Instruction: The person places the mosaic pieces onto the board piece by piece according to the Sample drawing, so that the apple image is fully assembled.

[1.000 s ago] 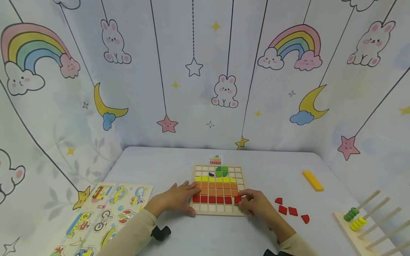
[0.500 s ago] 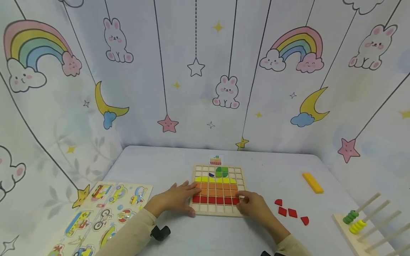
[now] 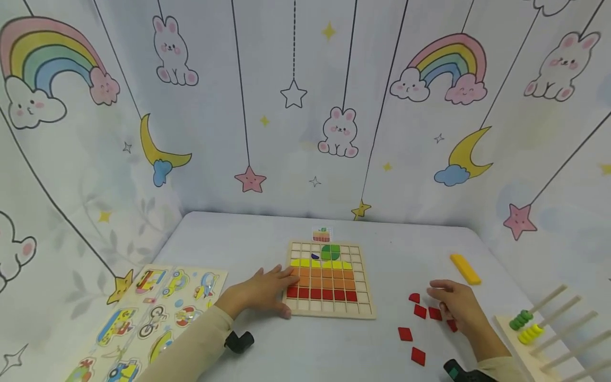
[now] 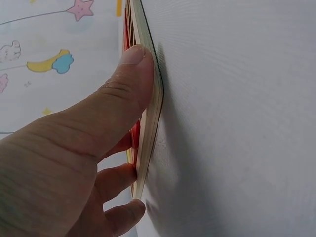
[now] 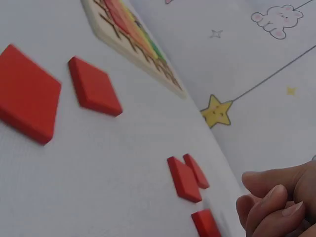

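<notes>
A wooden grid board (image 3: 334,313) lies mid-table, with red, orange, yellow, green and blue pieces in its cells. My left hand (image 3: 261,289) rests on the board's left side, fingers spread; in the left wrist view the thumb (image 4: 123,89) lies along its edge. My right hand (image 3: 453,302) hovers over loose red pieces right of the board, fingers loosely bent and holding nothing visible. Under it are a red square (image 3: 435,313) and a partly hidden red piece (image 3: 452,325). Nearer me lie two more red squares, one (image 3: 404,334) above the other (image 3: 418,356).
A small picture card (image 3: 323,234) sits behind the board. A vehicle puzzle board (image 3: 143,339) lies at left. On the right are a yellow block (image 3: 465,269) and a wooden peg stand (image 3: 530,350) with green and yellow beads. A printed curtain (image 3: 286,159) hangs behind the table.
The right hand has let go of a red square, which now fills the right end of the red row, and moved right to the loose pieces. The left hand has stayed put.
</notes>
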Available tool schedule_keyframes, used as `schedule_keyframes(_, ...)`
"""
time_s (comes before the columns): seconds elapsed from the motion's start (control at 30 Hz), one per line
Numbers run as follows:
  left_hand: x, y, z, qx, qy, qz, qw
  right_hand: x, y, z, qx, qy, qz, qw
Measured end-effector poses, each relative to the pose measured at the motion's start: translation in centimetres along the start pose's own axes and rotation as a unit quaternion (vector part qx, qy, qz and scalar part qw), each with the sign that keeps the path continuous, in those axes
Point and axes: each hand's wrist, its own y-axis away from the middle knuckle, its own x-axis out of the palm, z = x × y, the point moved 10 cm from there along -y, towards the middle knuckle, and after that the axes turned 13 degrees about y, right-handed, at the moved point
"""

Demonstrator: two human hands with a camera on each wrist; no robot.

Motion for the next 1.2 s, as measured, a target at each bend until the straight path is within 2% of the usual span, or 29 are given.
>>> schedule_keyframes(0.13,0.0,0.1,-0.1,-0.003,0.004,0.002,1.0,0.5,-0.4,0.3,-0.023,0.103,-0.009,0.9944)
schedule_keyframes(0.23,0.0,0.2,-0.2,0.0,0.003,0.001,1.0,1.2,-0.3,1.8,-0.062,0.195,-0.038,0.9782)
schedule_keyframes(0.3,0.0,0.2,-0.2,0.002,0.004,0.001,1.0,1.7,-0.2,2.6,-0.081,0.233,-0.055,0.9675)
schedule_keyframes(0.37,0.0,0.1,-0.2,0.004,0.004,0.001,1.0,2.1,-0.2,3.1,-0.095,0.253,-0.063,0.9608)
schedule_keyframes(0.53,-0.1,0.1,-0.1,0.005,-0.002,-0.001,1.0,2.5,-0.3,3.9,-0.11,0.27,-0.061,0.9546)
schedule_keyframes(0.67,0.0,0.1,-0.1,0.004,-0.001,0.001,1.0,2.6,-0.1,4.0,-0.117,0.296,-0.066,0.9456)
schedule_keyframes(0.73,0.0,0.0,0.0,0.003,-0.001,0.001,1.0,2.6,0.1,4.0,-0.119,0.298,-0.068,0.9448)
schedule_keyframes(0.83,0.0,0.0,0.1,0.0,0.0,-0.002,1.0,2.7,0.2,3.9,-0.118,0.281,-0.071,0.9496)
schedule_keyframes(0.9,0.0,0.1,0.1,0.0,0.004,-0.002,1.0,2.5,0.1,3.5,-0.106,0.258,-0.073,0.9575)
schedule_keyframes(0.97,0.1,0.1,0.0,0.001,0.01,0.001,0.9999,2.2,0.0,2.8,-0.085,0.218,-0.069,0.9698)
schedule_keyframes(1.1,0.1,0.1,-0.1,0.004,0.009,0.002,1.0,1.6,-0.5,1.6,-0.049,0.084,-0.054,0.9938)
schedule_keyframes(1.13,0.1,0.1,-0.1,0.004,0.006,0.002,1.0,1.5,-0.6,1.4,-0.041,0.041,-0.048,0.9972)
schedule_keyframes(1.2,0.0,0.1,-0.2,0.004,0.0,0.0,1.0,1.4,-0.8,1.2,-0.034,-0.038,-0.037,0.998)
